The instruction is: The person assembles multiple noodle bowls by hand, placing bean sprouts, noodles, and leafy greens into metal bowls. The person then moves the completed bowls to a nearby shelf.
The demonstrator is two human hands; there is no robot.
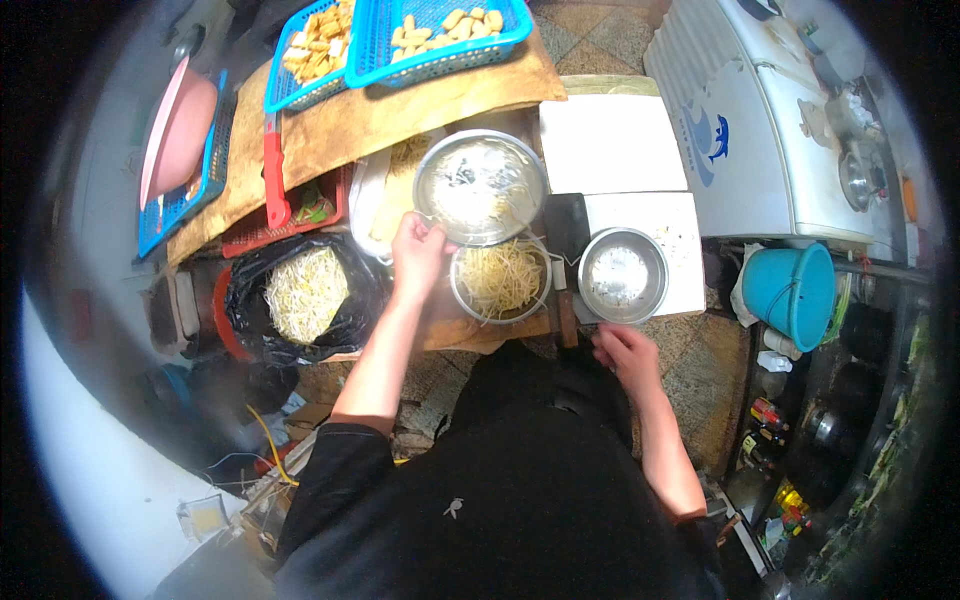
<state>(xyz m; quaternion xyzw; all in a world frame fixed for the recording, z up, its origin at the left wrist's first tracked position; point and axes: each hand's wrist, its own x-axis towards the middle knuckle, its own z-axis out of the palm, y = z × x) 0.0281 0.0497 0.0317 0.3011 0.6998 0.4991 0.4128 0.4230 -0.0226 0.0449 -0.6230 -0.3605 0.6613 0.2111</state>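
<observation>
My left hand (418, 258) is closed at the near left rim of a wide metal bowl (480, 185), which has pale strands and what looks like water in it. Partly under that bowl sits a round container (458, 300) filled with yellowish bean sprouts (500, 280). To the right, a smaller metal bowl (623, 275) with a few bits inside rests on a white surface. Just below its near edge is my right hand (628, 358), fingers curled together; whatever they may hold is too small to make out.
A black plastic bag (255, 300) of white sprouts (308, 292) lies left. A red-handled knife (274, 180) sits by the wooden board (400, 115), below blue baskets (440, 65) of pale and fried pieces. A white fridge (720, 130) and turquoise bucket (785, 290) stand right.
</observation>
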